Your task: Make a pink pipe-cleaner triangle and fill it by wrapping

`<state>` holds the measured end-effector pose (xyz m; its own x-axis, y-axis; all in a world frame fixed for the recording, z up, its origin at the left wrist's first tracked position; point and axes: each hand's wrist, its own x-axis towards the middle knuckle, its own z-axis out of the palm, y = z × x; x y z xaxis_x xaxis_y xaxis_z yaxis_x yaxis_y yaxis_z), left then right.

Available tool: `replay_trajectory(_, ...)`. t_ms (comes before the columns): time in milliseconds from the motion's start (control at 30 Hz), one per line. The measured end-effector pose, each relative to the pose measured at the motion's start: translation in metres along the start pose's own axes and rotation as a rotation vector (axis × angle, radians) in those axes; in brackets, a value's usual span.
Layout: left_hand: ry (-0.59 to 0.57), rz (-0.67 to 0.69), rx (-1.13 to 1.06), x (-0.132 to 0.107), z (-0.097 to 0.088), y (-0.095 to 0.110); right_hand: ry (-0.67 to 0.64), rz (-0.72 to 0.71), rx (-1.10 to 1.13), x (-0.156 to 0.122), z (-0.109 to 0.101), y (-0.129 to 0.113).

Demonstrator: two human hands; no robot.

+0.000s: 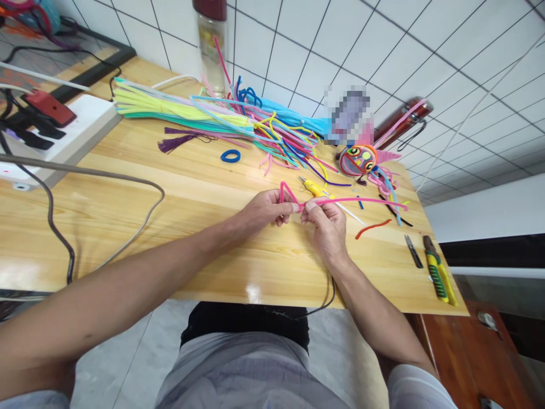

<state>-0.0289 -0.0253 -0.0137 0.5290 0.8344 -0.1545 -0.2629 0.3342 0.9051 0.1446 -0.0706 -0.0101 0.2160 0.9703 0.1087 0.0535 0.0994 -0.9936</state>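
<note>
L hand [267,209] pinching pink stem [361,199] nr its bent end, R hand [331,230] pinching it farther along; stem's over surface [204,187], L of & beyond pliers [433,267]; snips [413,251] just L of pliers.

The table [179,187] is made of light wood. A big pile of fuzzy sticks [183,111] in many colours lies at the back, near a tall bottle [213,62]. A blue ring [230,156] and a purple tassel [174,143] lie in front of the pile. An orange stick [373,228], little snips [413,251] and green-and-yellow pliers [437,277] lie on the right.
</note>
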Motion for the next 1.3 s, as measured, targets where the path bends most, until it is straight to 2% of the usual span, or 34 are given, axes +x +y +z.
replay_trajectory(433, -0.02, 0.021, 0.028, 0.001, -0.001, -0.001, 0.02, -0.014, -0.009, 0.0, -0.001, 0.003)
replay_trajectory(733, -0.013, 0.041, 0.075, 0.0, -0.005, -0.004, -0.034, 0.001, -0.014, -0.002, -0.002, 0.001)
replay_trajectory(1300, -0.096, 0.215, 0.171, -0.011, 0.003, 0.006, -0.151, 0.009, 0.011, 0.0, -0.008, -0.001)
